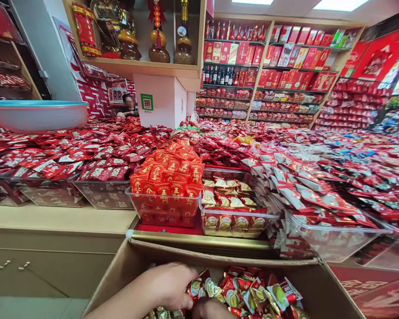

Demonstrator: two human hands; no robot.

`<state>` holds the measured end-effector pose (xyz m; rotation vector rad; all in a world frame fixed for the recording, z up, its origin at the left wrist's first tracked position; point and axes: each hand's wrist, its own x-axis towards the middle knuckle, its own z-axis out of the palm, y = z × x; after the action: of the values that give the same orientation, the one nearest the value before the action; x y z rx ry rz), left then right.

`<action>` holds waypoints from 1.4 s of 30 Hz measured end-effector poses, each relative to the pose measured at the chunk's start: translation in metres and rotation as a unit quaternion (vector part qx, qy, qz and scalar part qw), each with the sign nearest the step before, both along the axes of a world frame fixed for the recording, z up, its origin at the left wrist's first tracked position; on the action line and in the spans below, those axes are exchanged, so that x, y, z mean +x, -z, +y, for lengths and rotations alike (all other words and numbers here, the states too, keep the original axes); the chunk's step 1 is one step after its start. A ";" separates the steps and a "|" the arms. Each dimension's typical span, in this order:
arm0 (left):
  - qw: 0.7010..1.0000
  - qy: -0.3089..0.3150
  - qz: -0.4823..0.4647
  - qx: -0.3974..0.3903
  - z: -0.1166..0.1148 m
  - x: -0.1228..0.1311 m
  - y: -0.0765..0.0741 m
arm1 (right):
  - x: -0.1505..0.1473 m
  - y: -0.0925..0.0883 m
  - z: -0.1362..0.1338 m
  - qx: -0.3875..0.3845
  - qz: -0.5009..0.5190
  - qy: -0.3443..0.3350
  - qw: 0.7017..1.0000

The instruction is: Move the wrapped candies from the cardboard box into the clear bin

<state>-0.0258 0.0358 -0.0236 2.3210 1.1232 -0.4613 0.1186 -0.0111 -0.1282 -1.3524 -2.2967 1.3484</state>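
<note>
My left hand (164,285) reaches down into an open cardboard box (322,283) at the bottom of the view, its fingers curled among small wrapped candies (249,292) in red and gold. Only a sliver of my right hand (210,309) shows at the bottom edge, next to the left hand and touching the candies; its fingers are hidden. Just behind the box, a clear plastic bin (234,219) holds the same gold and red candies and is partly filled. Beside it on the left, another clear bin (166,208) is heaped with orange-red packets.
The counter is covered with clear bins of red wrapped sweets. A beige cabinet (53,261) stands at the left. A blue-rimmed basin (36,114) sits at far left. Shelves of red boxes and bottles (269,66) line the back wall. A person (128,106) sits behind the counter.
</note>
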 end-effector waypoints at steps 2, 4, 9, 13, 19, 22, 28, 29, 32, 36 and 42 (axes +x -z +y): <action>0.999 0.020 -0.030 -0.028 0.000 0.001 -0.004 | 0.009 -0.013 0.004 0.008 0.030 0.046 0.998; 0.995 0.036 -0.067 -0.058 0.000 0.003 -0.009 | 0.023 -0.031 0.005 -0.011 0.101 0.120 0.988; 0.966 -0.019 -0.208 -0.153 -0.004 0.015 -0.013 | 0.049 -0.069 -0.001 -0.101 0.293 0.202 0.929; 0.864 -0.089 -0.302 -0.392 -0.005 0.022 -0.012 | 0.055 -0.084 -0.007 -0.092 0.338 0.239 0.906; 0.813 -0.117 -0.350 -0.450 -0.005 0.022 -0.019 | 0.059 -0.093 -0.010 -0.086 0.364 0.247 0.894; 0.831 -0.119 -0.350 -0.416 -0.005 0.023 -0.021 | 0.060 -0.088 -0.011 -0.033 0.340 0.220 0.914; 0.869 -0.171 -0.386 -0.258 -0.006 0.027 -0.016 | 0.059 -0.093 -0.012 0.078 0.228 0.202 0.949; 0.884 -0.158 -0.378 -0.226 -0.008 0.028 -0.015 | 0.058 -0.095 -0.013 0.112 0.201 0.194 0.954; 0.920 -0.105 -0.346 -0.150 -0.013 0.028 -0.013 | 0.056 -0.097 -0.015 0.209 0.131 0.141 0.959; 0.920 -0.080 -0.349 -0.160 -0.015 0.025 -0.014 | 0.063 -0.113 -0.017 0.249 0.121 0.121 0.953; 0.937 -0.069 -0.322 -0.115 -0.013 0.020 -0.011 | 0.084 -0.179 0.037 0.385 0.123 0.291 0.867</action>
<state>-0.0059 0.0233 -0.0125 1.9442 0.8390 0.2106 0.2028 0.0258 0.0505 -1.2995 -1.7107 0.3157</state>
